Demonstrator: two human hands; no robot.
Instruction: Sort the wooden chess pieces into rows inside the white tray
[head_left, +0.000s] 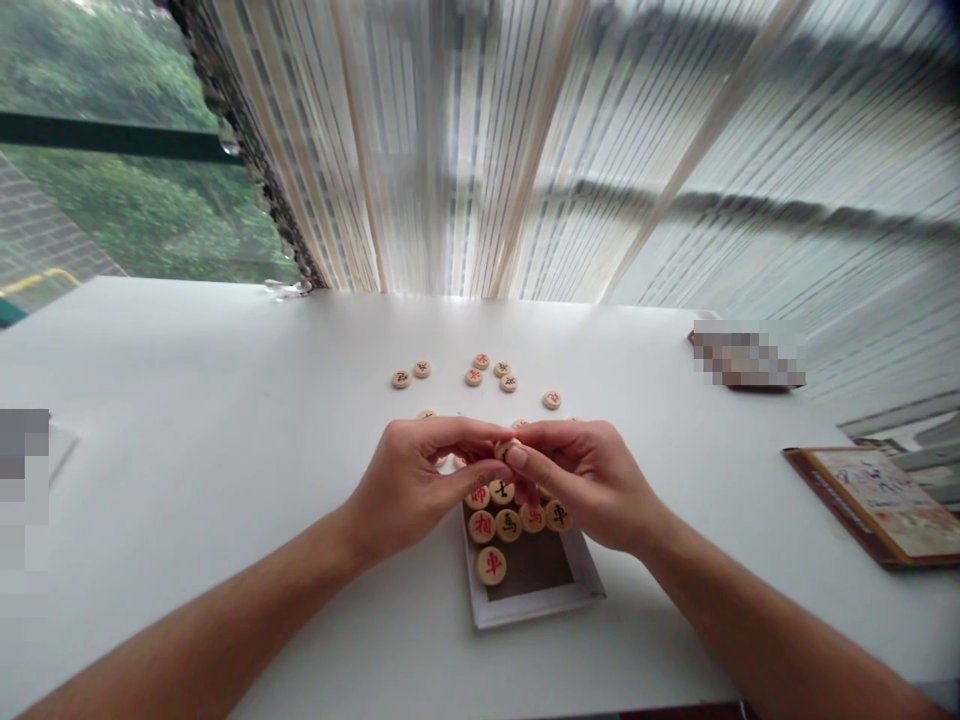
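Note:
My left hand (420, 485) and my right hand (589, 480) meet above the far part of a shallow white box (525, 606). Between their fingertips they pinch one round wooden piece (508, 450), its face mostly covered. Inside the box lie several wooden discs with red or black characters, among them a red-marked disc (491, 566) alone in the nearest row and a black-marked disc (558, 515) at the right. The brown box floor shows beside the nearest disc. My hands hide the box's far end.
Loose discs lie beyond my hands, including a black-marked pair (401, 379) and a red one (552, 400). A brown-edged picture box (885, 505) is at the right, a blurred item (746, 358) behind it. A fringed curtain (465, 150) hangs along the far table edge.

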